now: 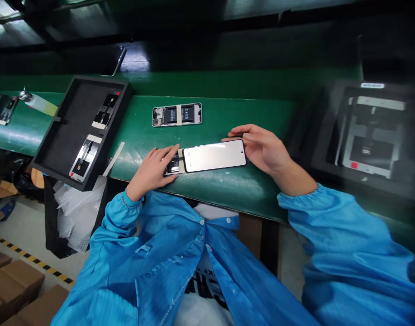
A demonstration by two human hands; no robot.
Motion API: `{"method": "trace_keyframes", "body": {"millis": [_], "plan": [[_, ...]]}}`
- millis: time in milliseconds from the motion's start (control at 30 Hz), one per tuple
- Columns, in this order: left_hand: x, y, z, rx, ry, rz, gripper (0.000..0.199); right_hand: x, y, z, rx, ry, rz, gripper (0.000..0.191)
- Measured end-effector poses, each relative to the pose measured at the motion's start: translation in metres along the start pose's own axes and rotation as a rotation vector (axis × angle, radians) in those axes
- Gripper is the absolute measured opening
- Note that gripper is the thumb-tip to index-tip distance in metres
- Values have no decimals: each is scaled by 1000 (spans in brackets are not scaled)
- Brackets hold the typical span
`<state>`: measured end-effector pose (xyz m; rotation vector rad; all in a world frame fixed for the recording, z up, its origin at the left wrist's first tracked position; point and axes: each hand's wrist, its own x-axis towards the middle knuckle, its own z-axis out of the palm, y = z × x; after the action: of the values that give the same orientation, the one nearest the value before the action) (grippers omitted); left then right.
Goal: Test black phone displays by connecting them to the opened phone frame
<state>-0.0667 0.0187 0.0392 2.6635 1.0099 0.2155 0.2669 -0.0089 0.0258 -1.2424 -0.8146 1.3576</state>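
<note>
We held phone body (174, 167) on bench (207, 194), left hand (153, 167) clamped across exposed end, presumably for steadiness; right hand (265, 151) met far end of screen panel (214, 156), grip indeterminable.

Green bench (248, 111), striped floor tape (31, 258)

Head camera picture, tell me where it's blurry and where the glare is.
In the head view, the black rectangular tray at right is smeared and hazy, while the black rectangular foam-lined tray at left is clearer; also in the head view, the black-edged rectangular phone screen mostly washes out white, and pale glare marks the dark backing surface above.
</note>
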Motion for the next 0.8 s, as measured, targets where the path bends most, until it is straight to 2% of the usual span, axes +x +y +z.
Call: {"method": "trace_keyframes", "body": {"millis": [100, 267, 500, 800], "plan": [[-4, -6, -3, -44, -4, 1, 88, 1, -1, -3, -36, -15, 10, 28], [3, -6, 4, -75, 39, 15, 75, 1, -1, -5, -63, -28, 20, 26], [-1, -14, 7, -126, 76, 2, 96, 1, -2, -4, -87, -23, 23, 30], [2, -13, 4, -145, 37, 12, 45, -1, -4, -1, -67, -25, 30, 28]]}}
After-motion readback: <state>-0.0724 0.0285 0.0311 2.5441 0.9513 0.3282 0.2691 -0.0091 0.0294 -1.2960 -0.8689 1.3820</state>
